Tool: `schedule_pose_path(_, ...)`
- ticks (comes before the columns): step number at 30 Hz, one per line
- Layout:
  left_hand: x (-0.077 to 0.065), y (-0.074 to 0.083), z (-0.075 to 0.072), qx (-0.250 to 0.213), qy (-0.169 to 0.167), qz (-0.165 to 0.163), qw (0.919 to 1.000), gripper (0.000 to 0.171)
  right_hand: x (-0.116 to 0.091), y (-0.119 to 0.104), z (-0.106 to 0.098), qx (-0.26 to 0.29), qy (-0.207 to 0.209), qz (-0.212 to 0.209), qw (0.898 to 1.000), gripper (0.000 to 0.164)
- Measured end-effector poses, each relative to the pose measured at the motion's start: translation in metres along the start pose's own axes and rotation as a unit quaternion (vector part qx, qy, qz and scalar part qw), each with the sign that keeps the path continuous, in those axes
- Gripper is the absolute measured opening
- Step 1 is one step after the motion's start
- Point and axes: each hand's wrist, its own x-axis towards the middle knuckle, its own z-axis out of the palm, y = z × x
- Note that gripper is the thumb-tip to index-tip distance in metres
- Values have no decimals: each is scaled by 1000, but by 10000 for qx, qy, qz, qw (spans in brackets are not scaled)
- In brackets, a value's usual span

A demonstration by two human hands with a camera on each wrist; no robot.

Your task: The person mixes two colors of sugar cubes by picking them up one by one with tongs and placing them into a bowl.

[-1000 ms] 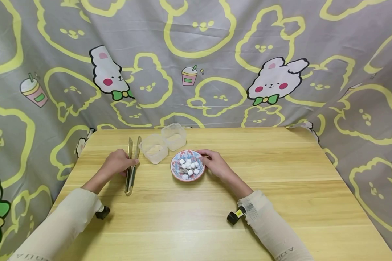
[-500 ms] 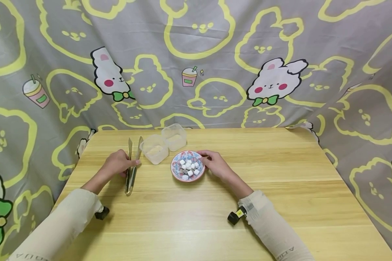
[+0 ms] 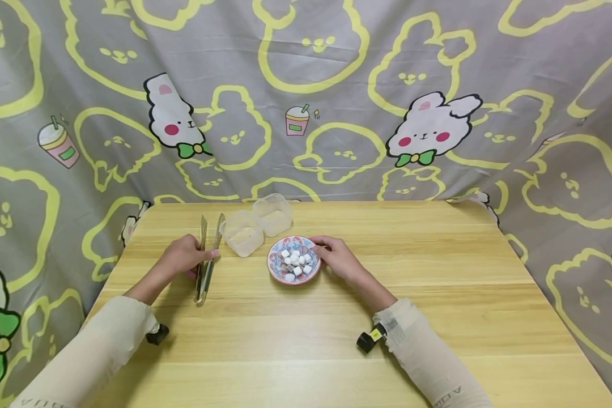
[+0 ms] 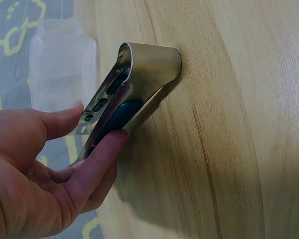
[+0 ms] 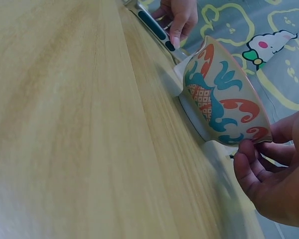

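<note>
My left hand [image 3: 183, 253] grips a pair of metal tongs [image 4: 152, 62] at the left of the table, thumb on one arm and fingers around the other. The tongs' tips are spread and point away from me, and their bent end faces me. With thumb and fingers, my right hand [image 3: 340, 259] pinches the right rim of a patterned bowl [image 5: 224, 102]. Inside that bowl lie several small white cubes [image 3: 295, 259]. Red and blue-green figures decorate its outer wall in the right wrist view. Nothing is between the tongs' tips.
Two translucent plastic containers [image 3: 242, 245] stand side by side behind the bowl, close to the right of the tongs. A patterned grey curtain [image 3: 347, 68] surrounds the back and sides of the wooden table [image 3: 438, 243].
Both hands keep their hold on the tongs and the bowl. Only a slight shift of the head view shows.
</note>
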Motion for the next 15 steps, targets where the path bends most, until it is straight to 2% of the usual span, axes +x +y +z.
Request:
schedule_pose_path(11, -3, 1, -1, -100, -154, -122, 9998, 38, -2, 0, -4, -43, -131, -38, 9999, 36)
schedule_pose_path(15, -6, 1, -2, -87, -215, -110, 9997, 52, -1, -2, -11, -21, -191, -99, 9998, 37)
